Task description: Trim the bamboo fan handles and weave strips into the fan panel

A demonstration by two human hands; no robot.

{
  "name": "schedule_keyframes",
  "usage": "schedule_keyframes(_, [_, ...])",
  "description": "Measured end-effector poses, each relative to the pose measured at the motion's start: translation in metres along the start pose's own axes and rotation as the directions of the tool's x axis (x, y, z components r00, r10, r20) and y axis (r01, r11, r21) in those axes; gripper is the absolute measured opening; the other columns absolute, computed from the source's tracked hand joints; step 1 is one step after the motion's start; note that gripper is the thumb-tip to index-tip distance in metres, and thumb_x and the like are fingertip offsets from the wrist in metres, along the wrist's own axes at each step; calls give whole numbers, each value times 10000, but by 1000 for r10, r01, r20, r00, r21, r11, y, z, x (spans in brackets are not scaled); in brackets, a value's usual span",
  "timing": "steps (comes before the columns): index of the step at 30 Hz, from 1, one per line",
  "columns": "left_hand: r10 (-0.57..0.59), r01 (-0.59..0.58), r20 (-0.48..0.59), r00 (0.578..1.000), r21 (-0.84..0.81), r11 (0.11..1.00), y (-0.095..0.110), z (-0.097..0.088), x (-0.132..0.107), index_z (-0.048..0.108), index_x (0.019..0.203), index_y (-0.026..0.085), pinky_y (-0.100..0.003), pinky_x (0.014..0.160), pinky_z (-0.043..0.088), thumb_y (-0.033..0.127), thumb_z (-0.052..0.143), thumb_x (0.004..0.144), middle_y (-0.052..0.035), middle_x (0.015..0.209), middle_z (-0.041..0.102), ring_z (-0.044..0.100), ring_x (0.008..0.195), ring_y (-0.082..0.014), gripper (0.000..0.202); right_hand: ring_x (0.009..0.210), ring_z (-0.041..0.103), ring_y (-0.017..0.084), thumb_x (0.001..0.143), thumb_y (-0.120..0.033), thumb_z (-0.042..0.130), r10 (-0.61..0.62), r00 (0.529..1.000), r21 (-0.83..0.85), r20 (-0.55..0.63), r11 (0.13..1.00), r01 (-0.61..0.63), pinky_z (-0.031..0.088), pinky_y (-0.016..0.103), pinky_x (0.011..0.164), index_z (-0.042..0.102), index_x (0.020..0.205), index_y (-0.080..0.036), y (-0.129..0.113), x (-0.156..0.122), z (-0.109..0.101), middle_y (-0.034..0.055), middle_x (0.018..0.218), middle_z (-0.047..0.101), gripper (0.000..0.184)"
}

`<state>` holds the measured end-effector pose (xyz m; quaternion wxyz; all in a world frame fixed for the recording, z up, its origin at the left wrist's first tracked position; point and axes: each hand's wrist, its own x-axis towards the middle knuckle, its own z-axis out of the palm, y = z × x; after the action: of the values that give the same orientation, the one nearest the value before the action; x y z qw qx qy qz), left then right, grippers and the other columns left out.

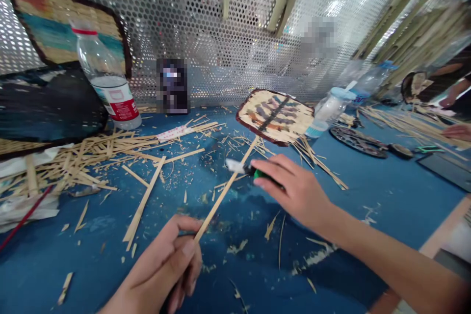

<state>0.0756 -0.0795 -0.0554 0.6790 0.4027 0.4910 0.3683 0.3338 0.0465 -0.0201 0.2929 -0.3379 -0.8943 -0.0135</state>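
A long, thin bamboo strip [217, 204] is pinched between the thumb and fingers of my left hand [171, 260]. It slants up and away from me, its far end by the lower edge of a painted woven fan [275, 115]; whether they touch I cannot tell. My right hand [294, 189] is closed on a small knife [237, 166] with a green and black handle. The pale, blurred blade lies across the upper half of the strip. Below both hands, shavings [272, 225] are scattered over the blue tabletop [228, 279].
Bamboo strips [99, 149] are heaped at left beside a plastic bottle [116, 88] and a dark painted panel [47, 103]. Another woven panel [73, 24] leans on the perforated metal screen [221, 54]. At right are a cup [327, 110], a palette [356, 141] and another person's hand [458, 131].
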Motion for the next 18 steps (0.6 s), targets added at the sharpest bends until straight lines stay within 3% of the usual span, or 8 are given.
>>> schedule_keyframes(3, [15,-15,5,1000,-17,1000,2,0,1,442,1048,215,-180,397,324,595,491,899,36,610,560,390,387,-63,411,882,619,167,971,-320,515,85,994,-30,-75,996,-87,499,313,794,628,1191,-164,10,4,0,89,1012,633,292])
schedule_keyframes(8, [32,-33,-15,999,-67,997,11,4,3,468,1007,202,-188,376,298,576,534,873,29,579,561,377,360,-66,403,863,621,155,968,-363,520,21,992,77,121,997,-31,506,299,768,607,1236,-201,-6,-2,1,73,1050,633,326])
schedule_keyframes(14, [28,-29,-9,1000,-63,998,12,5,4,471,1002,201,-195,391,319,567,545,868,25,582,573,369,355,-64,397,867,631,171,982,-382,481,159,987,51,27,986,-160,500,322,781,627,1205,-192,4,2,1,80,1007,632,327])
schedule_keyframes(18, [20,-21,-14,1000,-38,999,10,5,2,468,1006,201,-197,400,321,578,536,869,22,587,574,382,370,-67,407,885,631,160,984,-394,474,93,984,130,151,985,-113,512,309,788,608,1238,-219,-8,-2,-1,77,1074,637,337])
